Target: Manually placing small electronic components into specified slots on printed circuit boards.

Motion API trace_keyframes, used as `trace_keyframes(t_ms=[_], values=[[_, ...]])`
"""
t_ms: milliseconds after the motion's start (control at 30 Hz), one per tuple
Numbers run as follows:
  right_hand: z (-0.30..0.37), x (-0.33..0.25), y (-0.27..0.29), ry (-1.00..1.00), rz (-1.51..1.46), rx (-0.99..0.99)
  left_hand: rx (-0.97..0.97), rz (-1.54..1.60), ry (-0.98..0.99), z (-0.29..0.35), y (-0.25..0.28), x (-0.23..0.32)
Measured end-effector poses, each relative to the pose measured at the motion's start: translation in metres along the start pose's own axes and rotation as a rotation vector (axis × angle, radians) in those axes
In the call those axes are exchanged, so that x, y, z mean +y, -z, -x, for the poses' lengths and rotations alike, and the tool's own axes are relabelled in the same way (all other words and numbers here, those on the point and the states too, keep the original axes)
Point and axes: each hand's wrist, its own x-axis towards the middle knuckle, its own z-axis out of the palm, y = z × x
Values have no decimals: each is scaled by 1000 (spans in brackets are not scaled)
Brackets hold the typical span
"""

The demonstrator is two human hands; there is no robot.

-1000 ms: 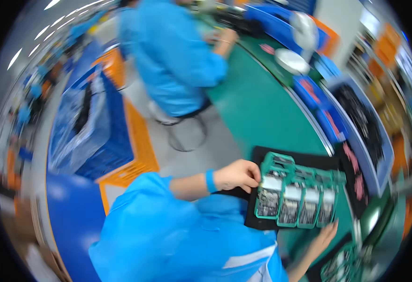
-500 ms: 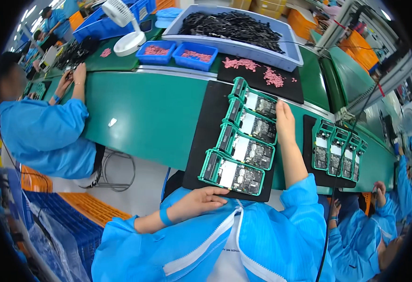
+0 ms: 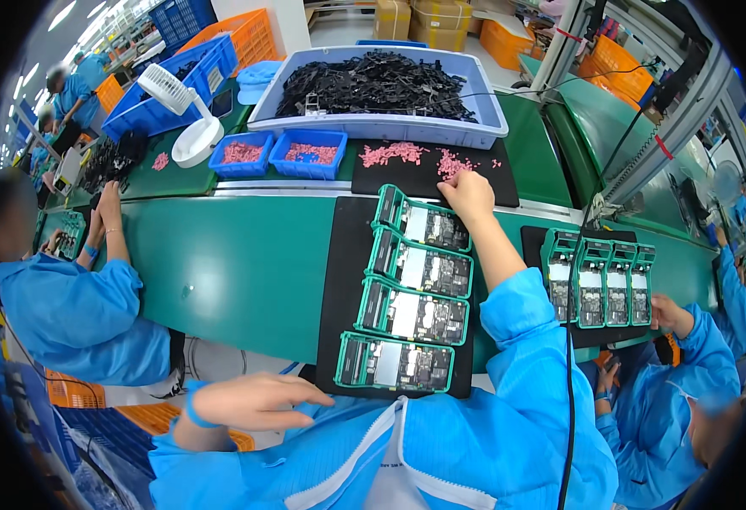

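Observation:
Several green frames (image 3: 413,310), each holding a circuit board with a silvery-white panel, stand in a column on a black mat (image 3: 339,280) in front of me. My right hand (image 3: 472,200) reaches past the farthest frame to the near edge of a small pile of pink pieces (image 3: 453,161). Its fingers are drawn together; whatever is at the fingertips is too small or hidden to make out. Low over my lap, near the closest frame, my left hand (image 3: 262,403) holds nothing, its fingers stretched out. More pink pieces (image 3: 390,154) lie left of that pile on a dark mat (image 3: 483,189).
Behind the mat stands a large pale-blue bin (image 3: 381,129) of black parts. Two small blue trays (image 3: 305,170) of pink pieces and a white fan (image 3: 194,140) are to its left. Co-workers sit on both sides, the right one touching similar frames (image 3: 589,293). A black cable (image 3: 571,382) hangs down.
My right hand has left the side of the frames and moved forward to the pink pieces. My left hand has drawn back leftward from the nearest frame. The view has shifted.

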Motion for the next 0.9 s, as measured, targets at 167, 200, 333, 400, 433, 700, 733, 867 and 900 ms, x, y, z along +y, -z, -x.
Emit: trace_keyframes(t_ms=[167, 200, 333, 400, 433, 700, 733, 867, 900], values=[[-6, -1, -12, -19, 42, 67, 164, -289, -171, -2, 74, 73], [-7, 5, -13, -34, 47, 81, 148, -317, -216, -15, 92, 84], [-10, 5, -11, -30, 60, 112, 184, -415, -266, -80, 145, 96], [-11, 10, -7, -40, 0, 71, 261, -504, -318, -138, 171, 81], [-10, 14, -5, -49, -60, 31, 293, -568, -289, -168, 182, 74], [-5, 18, -8, 59, -82, 104, 436, -781, -173, -346, 202, -34], [-4, 21, -10, 61, -81, 103, 456, -774, -147, -357, 199, -41], [-1, 28, -11, 124, -160, 170, 507, -859, -110, -384, 190, -53], [-2, 29, -11, 136, -177, 171, 505, -881, -125, -388, 190, -55]])
